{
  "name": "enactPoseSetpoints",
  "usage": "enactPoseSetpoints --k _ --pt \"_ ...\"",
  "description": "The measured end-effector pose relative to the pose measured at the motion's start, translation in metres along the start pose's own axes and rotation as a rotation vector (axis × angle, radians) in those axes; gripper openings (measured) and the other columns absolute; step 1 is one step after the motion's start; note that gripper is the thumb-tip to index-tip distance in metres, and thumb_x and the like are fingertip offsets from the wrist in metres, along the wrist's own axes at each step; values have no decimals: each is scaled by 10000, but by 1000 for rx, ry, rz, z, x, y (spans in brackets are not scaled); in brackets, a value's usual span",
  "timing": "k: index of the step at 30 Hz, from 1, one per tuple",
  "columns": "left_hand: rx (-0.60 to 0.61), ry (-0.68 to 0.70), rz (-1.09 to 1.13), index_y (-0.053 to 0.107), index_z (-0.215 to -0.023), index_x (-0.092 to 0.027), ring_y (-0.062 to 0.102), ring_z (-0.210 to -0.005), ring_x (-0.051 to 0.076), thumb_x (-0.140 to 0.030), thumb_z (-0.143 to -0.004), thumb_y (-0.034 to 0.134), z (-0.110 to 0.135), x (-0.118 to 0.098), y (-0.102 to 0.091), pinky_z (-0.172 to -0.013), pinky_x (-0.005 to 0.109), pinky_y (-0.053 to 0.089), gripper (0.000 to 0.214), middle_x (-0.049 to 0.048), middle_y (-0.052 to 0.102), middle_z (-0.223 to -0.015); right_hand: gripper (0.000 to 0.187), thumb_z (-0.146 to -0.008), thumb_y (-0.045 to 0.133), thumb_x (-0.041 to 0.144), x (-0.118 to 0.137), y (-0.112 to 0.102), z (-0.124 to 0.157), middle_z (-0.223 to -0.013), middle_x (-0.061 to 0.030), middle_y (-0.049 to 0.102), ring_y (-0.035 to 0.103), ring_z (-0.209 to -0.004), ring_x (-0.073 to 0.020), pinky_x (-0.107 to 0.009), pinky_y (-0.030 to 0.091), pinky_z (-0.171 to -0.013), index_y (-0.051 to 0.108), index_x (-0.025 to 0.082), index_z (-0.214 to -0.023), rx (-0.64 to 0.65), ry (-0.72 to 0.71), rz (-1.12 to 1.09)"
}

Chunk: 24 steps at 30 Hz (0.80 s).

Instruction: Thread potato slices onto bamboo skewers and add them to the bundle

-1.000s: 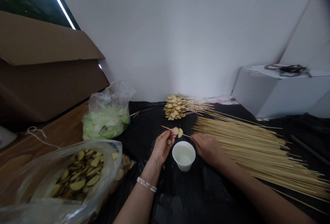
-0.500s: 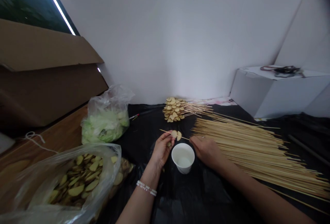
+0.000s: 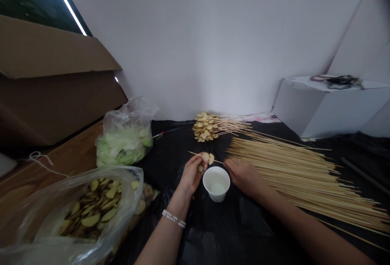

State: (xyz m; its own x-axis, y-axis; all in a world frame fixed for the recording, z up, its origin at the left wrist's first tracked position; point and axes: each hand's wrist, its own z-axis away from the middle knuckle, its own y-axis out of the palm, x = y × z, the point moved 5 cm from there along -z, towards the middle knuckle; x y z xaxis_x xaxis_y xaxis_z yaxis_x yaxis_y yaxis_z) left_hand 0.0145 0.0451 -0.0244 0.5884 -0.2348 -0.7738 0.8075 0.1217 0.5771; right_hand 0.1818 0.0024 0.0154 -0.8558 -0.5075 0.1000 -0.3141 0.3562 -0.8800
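My left hand point(image 3: 192, 172) pinches a pale potato slice point(image 3: 205, 157) that sits on a thin wooden skewer point(image 3: 219, 161). Another slice point(image 3: 211, 159) is threaded just to its right, and a further piece point(image 3: 200, 168) shows lower in the same hand's fingers. The skewer's bare tip sticks out to the left. Its other end is gripped by my right hand point(image 3: 243, 174), fingers closed. Between and just below my hands stands a white cup point(image 3: 216, 183) with what looks like clear liquid inside.
Filled skewers point(image 3: 206, 127) lie stacked at the back. Many bare skewers point(image 3: 292, 179) spread to the right. An open plastic bag point(image 3: 134, 175) of potato slices point(image 3: 91, 220) and a bag of green vegetables point(image 3: 124, 143) stand left. A cardboard box point(image 3: 61, 102) and white box point(image 3: 304, 106) flank the black sheet point(image 3: 219, 232).
The camera view has shifted slightly. Both hands keep their hold on the skewer, and the slices on it stay in nearly the same place.
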Motion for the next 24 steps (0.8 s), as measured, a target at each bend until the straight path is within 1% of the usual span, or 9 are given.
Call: enactPoseSetpoints --k 4,9,13,21,24 --pt "-2 -4 -7 645 -895 -113 574 -527 82 -67 -727 642 -1 0 0 -514 173 476 174 36 647 -685 242 -954 384 237 1 -1 0 -735 -20 618 526 -648 -133 -280 223 -574 574 187 -813 -4 -1 1" --pt "6 -9 -12 659 -885 -119 590 -549 83 -29 -681 658 -1 0 0 -523 169 485 223 49 671 -750 233 -942 391 208 1 2 0 -732 -20 620 523 -637 -131 -281 224 -574 571 185 -797 -6 -17 2" --pt "4 -4 -6 667 -857 -118 589 -549 81 -1 -658 650 0 0 1 -529 166 482 231 39 663 -727 226 -942 391 206 0 2 1 -737 -23 622 526 -643 -134 -280 222 -571 568 183 -804 3 -14 2" --pt "17 -12 -23 664 -891 -110 574 -531 82 -5 -679 615 1 0 3 -509 170 468 242 46 662 -717 211 -934 394 193 0 3 0 -745 -21 625 527 -650 -137 -281 222 -571 562 185 -806 22 -21 15" --pt "22 -9 -20 662 -890 -110 575 -536 87 -6 -682 604 1 0 2 -508 175 465 239 42 655 -704 207 -930 398 196 0 3 0 -751 -21 632 518 -621 -129 -282 216 -561 569 183 -814 28 -15 21"
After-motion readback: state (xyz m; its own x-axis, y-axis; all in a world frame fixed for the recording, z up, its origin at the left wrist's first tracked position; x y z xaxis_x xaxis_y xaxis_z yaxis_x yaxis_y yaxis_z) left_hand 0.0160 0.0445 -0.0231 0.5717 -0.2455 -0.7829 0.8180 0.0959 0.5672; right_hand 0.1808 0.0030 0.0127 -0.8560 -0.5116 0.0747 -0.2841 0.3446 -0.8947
